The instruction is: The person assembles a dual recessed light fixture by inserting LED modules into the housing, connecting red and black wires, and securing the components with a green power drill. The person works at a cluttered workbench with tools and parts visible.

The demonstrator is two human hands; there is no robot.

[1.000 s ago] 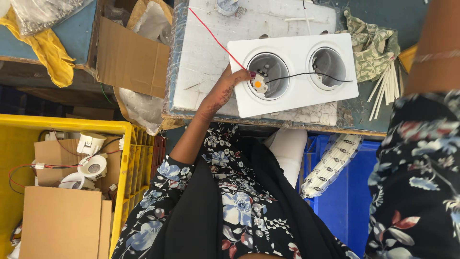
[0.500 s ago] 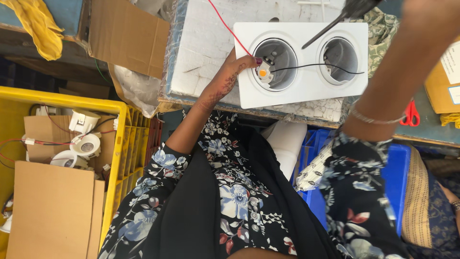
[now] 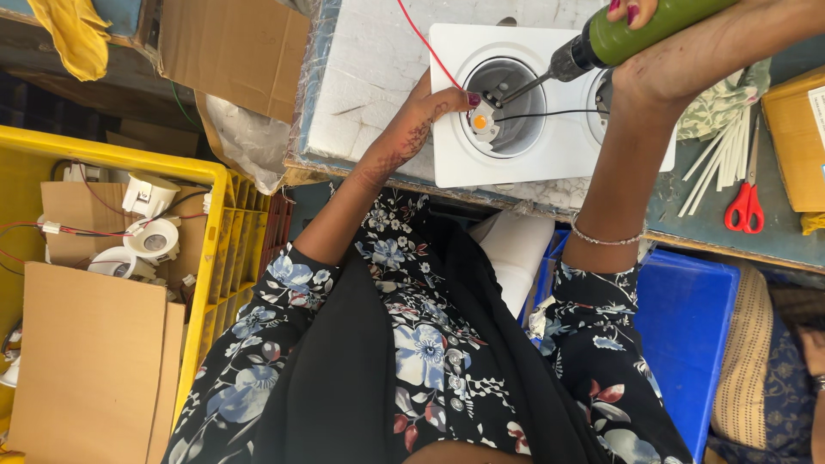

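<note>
The left hand (image 3: 421, 116) pinches a small LED module (image 3: 481, 123) at the white twin-socket fixture (image 3: 550, 150); the right hand (image 3: 679, 51) grips a green electric screwdriver (image 3: 632, 30), its bit inside the socket.

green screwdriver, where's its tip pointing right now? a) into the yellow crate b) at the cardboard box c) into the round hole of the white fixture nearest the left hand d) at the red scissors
c: the right hand holds the green screwdriver with its bit angled down into the round hole of the white fixture, where the left hand pins a small orange part at the rim.
</note>
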